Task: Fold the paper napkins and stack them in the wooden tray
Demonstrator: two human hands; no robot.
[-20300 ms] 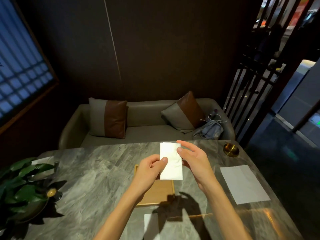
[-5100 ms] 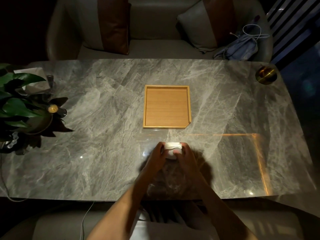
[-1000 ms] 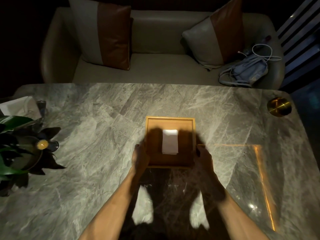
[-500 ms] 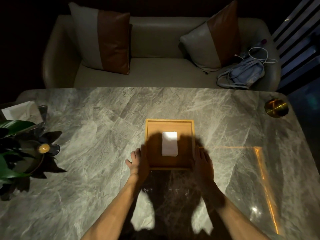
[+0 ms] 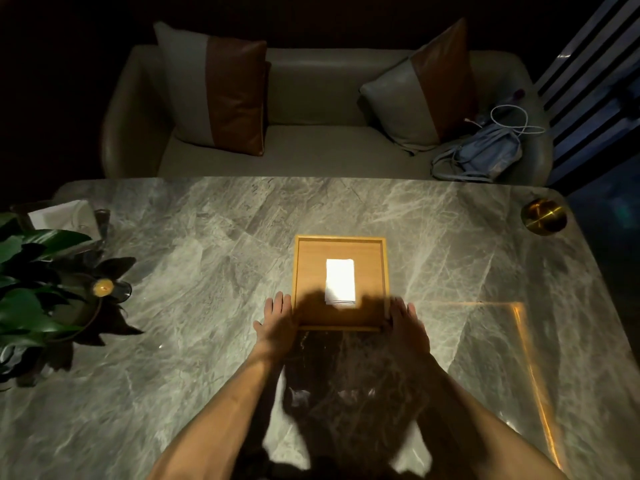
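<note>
A square wooden tray point(image 5: 380, 271) sits in the middle of the grey marble table point(image 5: 207, 271). Inside it lies a small stack of folded white paper napkins point(image 5: 340, 284), brightly lit, near the tray's centre. My left hand point(image 5: 277, 322) rests flat on the table against the tray's near left corner, fingers spread and holding nothing. My right hand point(image 5: 403, 323) lies flat at the tray's near right corner, also empty. The shadow of my head falls over the tray's near part.
A potted plant point(image 5: 38, 282) and a tissue holder point(image 5: 65, 216) stand at the table's left edge. A brass bowl point(image 5: 543, 216) sits at the far right corner. Beyond the table is a sofa point(image 5: 311, 150) with two cushions and a blue bag point(image 5: 485, 154).
Both hands have let go of the tray's near corners and now lie flat on the table beside it. The tray and napkin stack stay put.
</note>
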